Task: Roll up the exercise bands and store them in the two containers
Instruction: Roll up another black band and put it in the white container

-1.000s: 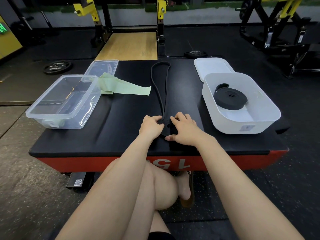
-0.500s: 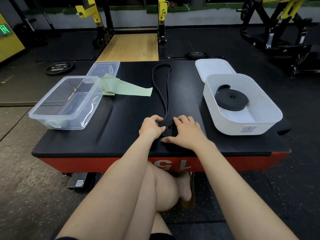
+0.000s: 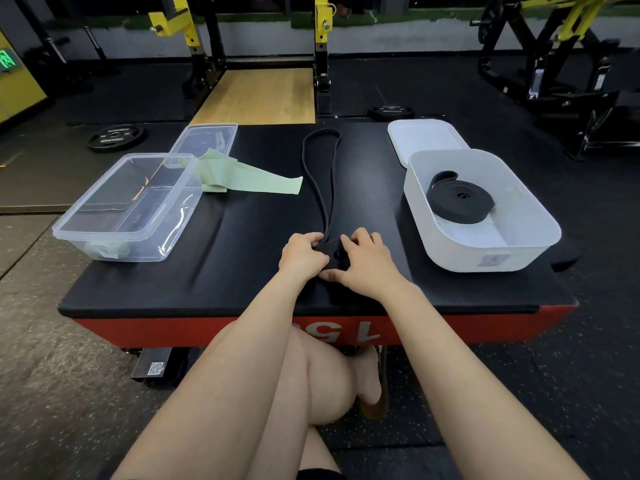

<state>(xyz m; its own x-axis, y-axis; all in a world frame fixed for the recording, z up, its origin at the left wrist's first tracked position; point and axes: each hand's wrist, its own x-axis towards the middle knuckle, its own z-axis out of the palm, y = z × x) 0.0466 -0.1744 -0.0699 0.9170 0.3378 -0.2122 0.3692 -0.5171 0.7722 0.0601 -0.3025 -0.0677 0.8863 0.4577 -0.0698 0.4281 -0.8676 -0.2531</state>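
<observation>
A long black exercise band (image 3: 313, 171) lies stretched away from me down the middle of the black padded platform (image 3: 249, 244). Its near end is wound into a small roll between my hands. My left hand (image 3: 302, 257) and my right hand (image 3: 363, 261) both pinch that roll with curled fingers. A rolled black band (image 3: 459, 200) lies inside the white container (image 3: 485, 261) on the right. A pale green band (image 3: 249, 180) lies flat on the left, beside the clear plastic container (image 3: 114, 237).
A clear lid (image 3: 207, 138) lies behind the clear container and a white lid (image 3: 420, 136) behind the white one. The platform has a red front edge (image 3: 173, 329). Weight plates (image 3: 116, 136) and yellow gym racks (image 3: 173, 24) stand on the floor beyond. My knees are below the platform.
The roll at the band's near end has grown slightly as both hands turn it forward. The band's far loop has drawn a little closer. Both hands keep their grip.
</observation>
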